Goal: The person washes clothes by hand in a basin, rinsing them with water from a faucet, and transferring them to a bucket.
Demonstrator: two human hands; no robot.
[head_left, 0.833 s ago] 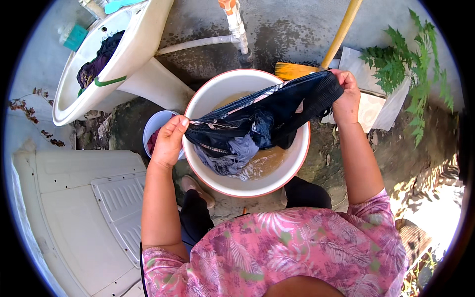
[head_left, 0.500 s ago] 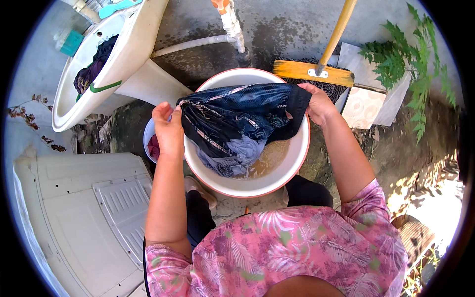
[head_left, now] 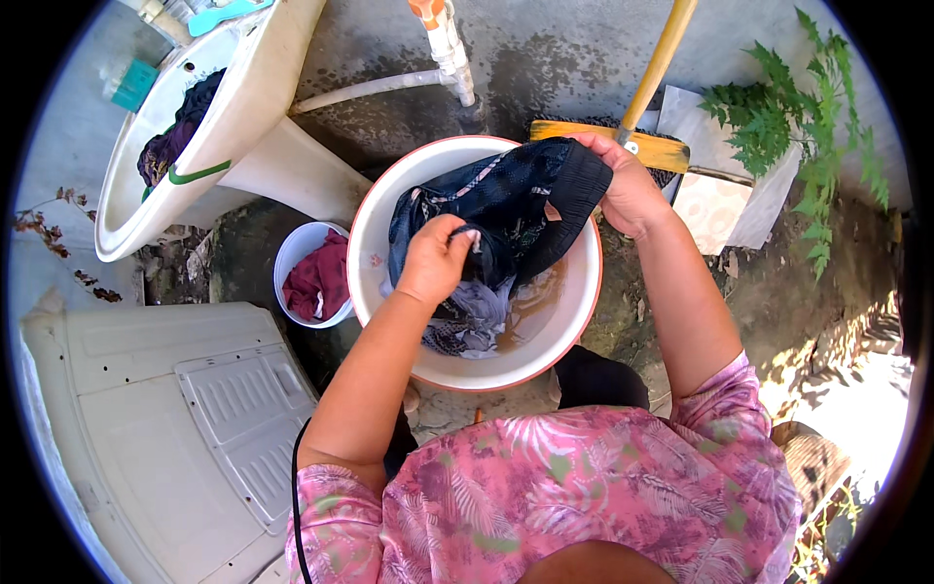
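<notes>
- Left hand: clenched on the dark garment, fingers curled into the fabric over the middle of the basin.
- Right hand: gripping the garment's far end at the basin's far-right rim, cloth bunched under the fingers.
- Dark garment: dark blue-black with a pale patterned band, held above the water between both hands, lower part draping down into the basin.
- Basin: round, white with a reddish rim, sits on the ground in front of the person; brownish water and more wet grey cloth at the bottom.
- Small white bucket: touching the basin's left side, holds red cloth.
- White sink: tilted on the ground far left, dark clothes inside.
- Tap with hose: beyond the basin's far edge.
- Broom: yellow handle, head just beyond the right hand.
- Green plant: far right, well apart.
- White plastic panel: flat on the ground, near left.
</notes>
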